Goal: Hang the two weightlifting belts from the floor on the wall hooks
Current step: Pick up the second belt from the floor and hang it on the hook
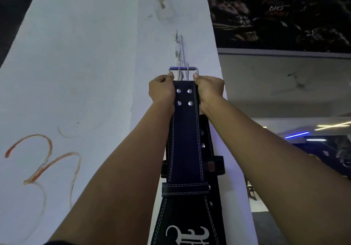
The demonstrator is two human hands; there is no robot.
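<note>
Fingers of both hands are curled tight around the top end of a black weightlifting belt (185,130), pinching its two edges just below the buckle (183,73). Left hand (161,89) clamps the belt's left edge, right hand (209,89) the right edge, with the thumbs pressed up against the buckle's lower corners.

That belt is held flat against a pale, matte wall column (95,64), its long axis running straight up and down, buckle end pointing upward. Below the hands it widens steadily into a broad back panel bearing white lettering at the bottom of the view. It looks like thick leather with a dull nap, edged by double rows of pale stitching; four round metal rivets sit in a square just under the buckle, and a stitched keeper loop (185,189) crosses the strap lower down.

The buckle is a shiny rectangular wire frame with two slim prongs standing upright across it. Directly above the buckle, a light-coloured wall hook (177,47) is fixed to the column, and a thin metal piece runs down from it toward the buckle's top bar; whether the buckle is actually caught on anything cannot be told.

Behind the held belt, partly hidden, a second black belt (210,161) lies against the column, its holes and a small tag showing to the right.
</note>
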